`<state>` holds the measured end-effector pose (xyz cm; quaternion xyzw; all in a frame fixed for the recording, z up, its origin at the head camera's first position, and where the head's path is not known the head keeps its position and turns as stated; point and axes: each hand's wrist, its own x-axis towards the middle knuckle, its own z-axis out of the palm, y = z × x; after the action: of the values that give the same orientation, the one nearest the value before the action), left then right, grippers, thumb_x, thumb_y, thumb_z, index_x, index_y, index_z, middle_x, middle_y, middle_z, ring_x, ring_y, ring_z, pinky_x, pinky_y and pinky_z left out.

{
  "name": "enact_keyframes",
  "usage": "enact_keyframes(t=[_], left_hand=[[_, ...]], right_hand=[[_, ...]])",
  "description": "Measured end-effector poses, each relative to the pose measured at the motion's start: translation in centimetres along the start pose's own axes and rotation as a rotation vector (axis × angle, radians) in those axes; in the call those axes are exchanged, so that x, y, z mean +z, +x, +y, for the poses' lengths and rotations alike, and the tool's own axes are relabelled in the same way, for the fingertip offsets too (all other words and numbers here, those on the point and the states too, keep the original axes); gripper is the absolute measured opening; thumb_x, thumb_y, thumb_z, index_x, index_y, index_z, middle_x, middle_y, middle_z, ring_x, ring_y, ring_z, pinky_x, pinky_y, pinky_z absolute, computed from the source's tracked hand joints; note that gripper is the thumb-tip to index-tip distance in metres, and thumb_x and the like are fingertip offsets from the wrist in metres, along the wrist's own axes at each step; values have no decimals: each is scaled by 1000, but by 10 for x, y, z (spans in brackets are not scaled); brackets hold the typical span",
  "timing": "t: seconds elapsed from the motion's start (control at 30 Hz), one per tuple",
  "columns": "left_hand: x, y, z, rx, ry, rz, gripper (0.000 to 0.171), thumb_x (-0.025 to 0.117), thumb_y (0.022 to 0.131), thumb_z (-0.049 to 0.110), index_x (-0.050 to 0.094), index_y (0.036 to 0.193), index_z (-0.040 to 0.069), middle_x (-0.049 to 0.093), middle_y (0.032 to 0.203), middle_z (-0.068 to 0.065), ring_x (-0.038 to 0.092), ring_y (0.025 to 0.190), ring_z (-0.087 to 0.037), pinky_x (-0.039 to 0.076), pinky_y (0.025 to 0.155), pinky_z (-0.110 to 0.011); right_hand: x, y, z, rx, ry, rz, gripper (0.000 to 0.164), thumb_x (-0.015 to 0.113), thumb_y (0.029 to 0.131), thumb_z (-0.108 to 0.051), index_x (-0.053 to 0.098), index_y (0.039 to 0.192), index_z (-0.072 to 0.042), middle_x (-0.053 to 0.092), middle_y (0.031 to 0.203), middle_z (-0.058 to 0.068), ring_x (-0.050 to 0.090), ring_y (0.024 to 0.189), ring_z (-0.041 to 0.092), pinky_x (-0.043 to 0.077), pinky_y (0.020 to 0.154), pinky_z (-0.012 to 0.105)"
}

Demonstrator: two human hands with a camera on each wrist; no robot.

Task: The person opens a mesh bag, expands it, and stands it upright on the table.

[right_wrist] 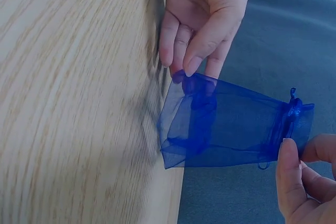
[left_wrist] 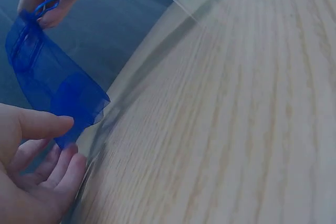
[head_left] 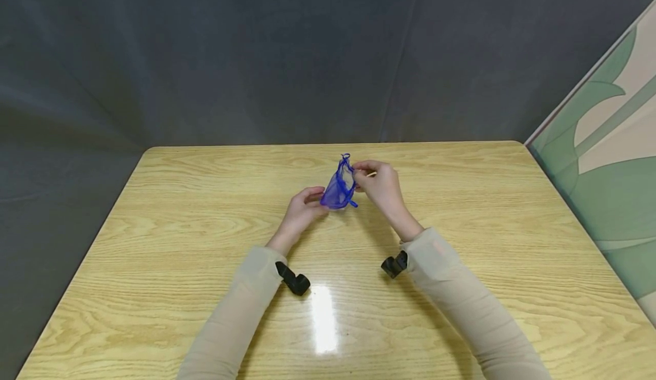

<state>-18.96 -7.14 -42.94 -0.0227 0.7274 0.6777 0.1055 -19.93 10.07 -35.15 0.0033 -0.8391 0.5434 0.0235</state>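
A sheer blue drawstring pouch [head_left: 336,191] is held up over the table between both hands. My left hand [head_left: 302,208] has its bottom corner between thumb and fingers, as the right wrist view shows. At the gathered mouth, my right hand [head_left: 381,186] pinches the edge beside the drawstring [right_wrist: 294,111]. The pouch lies on its side in the air, its mouth towards my right hand. Through the thin mesh [right_wrist: 236,119] a darker blue patch shows near the bottom; whether it is a fold or something inside I cannot tell.
The wooden table [head_left: 205,209] spreads around both forearms, with a bright light reflection [head_left: 324,320] near the front. A dark grey curtain [head_left: 266,55] hangs behind it. At the right stands a panel with green leaf shapes [head_left: 615,197]. Each sleeve carries a black wrist camera [head_left: 294,280].
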Motion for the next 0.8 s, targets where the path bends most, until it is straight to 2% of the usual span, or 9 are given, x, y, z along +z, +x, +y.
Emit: enact_keyframes(t=[0.07, 0.2, 0.33, 0.53, 0.8], left_hand=[[1, 0, 0, 8, 25, 1, 53, 60, 81, -10, 49, 132, -4, 54, 132, -25, 56, 118, -36, 52, 94, -33], [1, 0, 0, 25, 60, -1, 52, 60, 81, -10, 50, 132, -4, 55, 133, -24, 54, 122, -35, 49, 100, -37], [1, 1, 0, 41, 54, -11, 54, 59, 81, -12, 48, 134, -5, 53, 135, -25, 53, 124, -37, 49, 100, -40], [1, 3, 0, 30, 41, -2, 55, 54, 81, -14, 47, 135, -5, 52, 136, -25, 52, 126, -35, 51, 97, -36], [-1, 6, 1, -23, -16, 46, 36, 46, 96, -2, 49, 132, -8, 54, 131, -26, 54, 121, -32, 49, 100, -36]], right_hand=[[0, 0, 0, 7, -6, -10, 24, 54, 89, -3, 67, 106, 8, 57, 79, 5, 60, 56, 6, 56, 57, 17], [2, 0, 2, 12, -21, -21, 25, 54, 90, -3, 67, 108, 7, 59, 81, 7, 66, 63, 18, 56, 57, 17], [5, 0, 3, 13, 5, -28, 27, 53, 87, 0, 67, 108, 8, 61, 80, 7, 65, 64, 20, 59, 61, 25], [8, 0, 5, 19, 27, -50, 29, 53, 85, 1, 67, 109, 7, 60, 78, 5, 65, 64, 18, 60, 70, 40], [7, 0, 5, 18, 11, -47, 28, 53, 87, -1, 67, 110, 5, 62, 80, 7, 66, 71, 30, 60, 70, 40]])
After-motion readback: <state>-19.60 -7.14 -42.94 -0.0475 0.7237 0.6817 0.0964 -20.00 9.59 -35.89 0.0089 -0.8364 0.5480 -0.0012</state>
